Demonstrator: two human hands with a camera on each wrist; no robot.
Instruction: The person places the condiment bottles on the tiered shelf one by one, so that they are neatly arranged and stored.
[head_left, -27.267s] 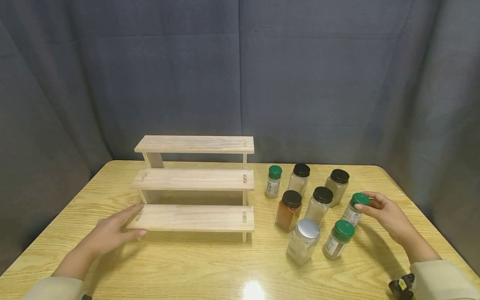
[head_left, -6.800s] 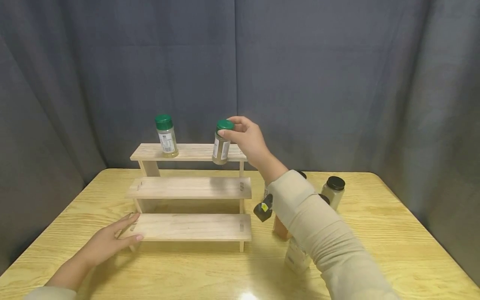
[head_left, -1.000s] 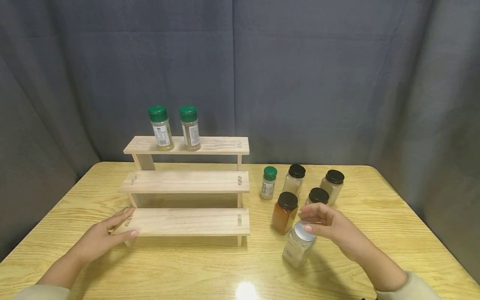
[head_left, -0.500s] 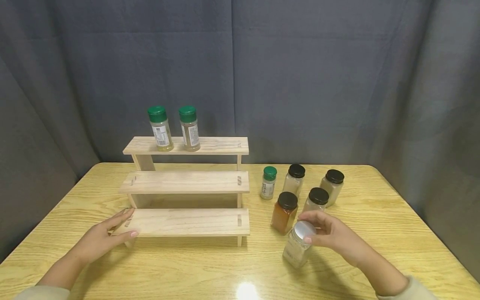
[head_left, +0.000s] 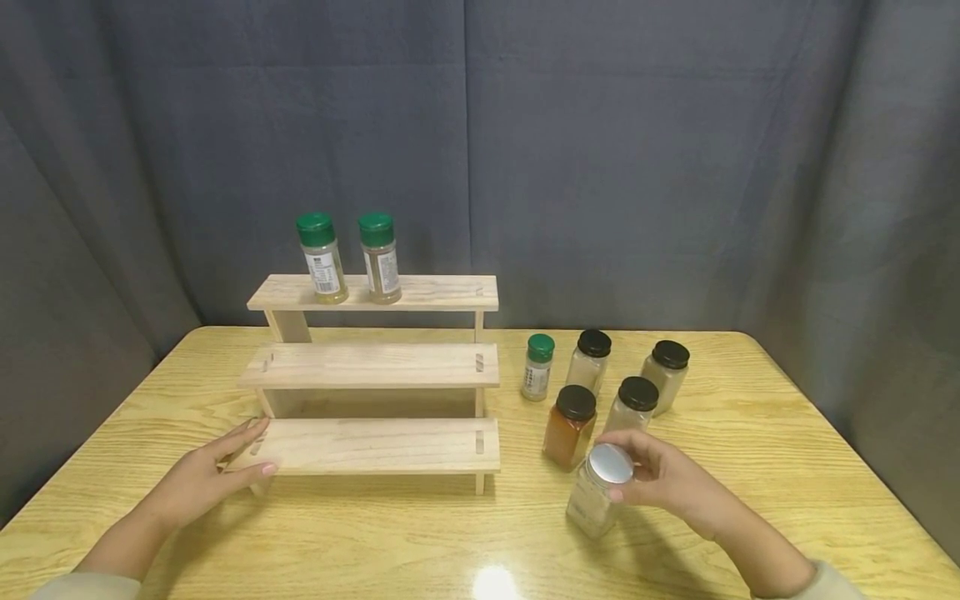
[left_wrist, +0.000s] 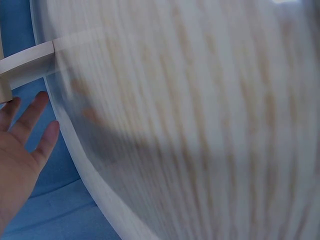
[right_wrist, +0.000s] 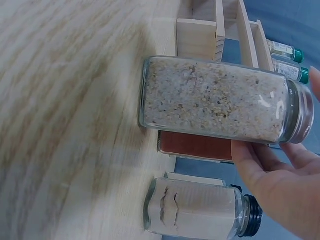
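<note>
My right hand (head_left: 667,479) is curled about the top of a square glass jar (head_left: 588,504) with a silver lid, standing at the front of the jar group. The right wrist view shows pale grainy seasoning in the jar (right_wrist: 215,100), the fingers against its side and a fingertip by the lid. My left hand (head_left: 191,483) rests with spread fingers at the left end of the lowest shelf (head_left: 367,446) of a three-step wooden rack. In the left wrist view the fingers (left_wrist: 32,117) lie near a wooden end piece. Two green-capped spice bottles (head_left: 324,267) stand on the top shelf.
Behind the silver-lidded jar are an orange-red spice jar (head_left: 567,435) and several pale-filled jars with black lids (head_left: 636,396). A small green-capped bottle (head_left: 537,371) stands between them and the rack. A grey curtain (head_left: 600,167) hangs behind the table.
Over the last second, my right hand has lowered onto the silver-lidded jar and closed round its top. Earlier, two green-capped bottles went from the table to the top shelf. My left hand stays put.
</note>
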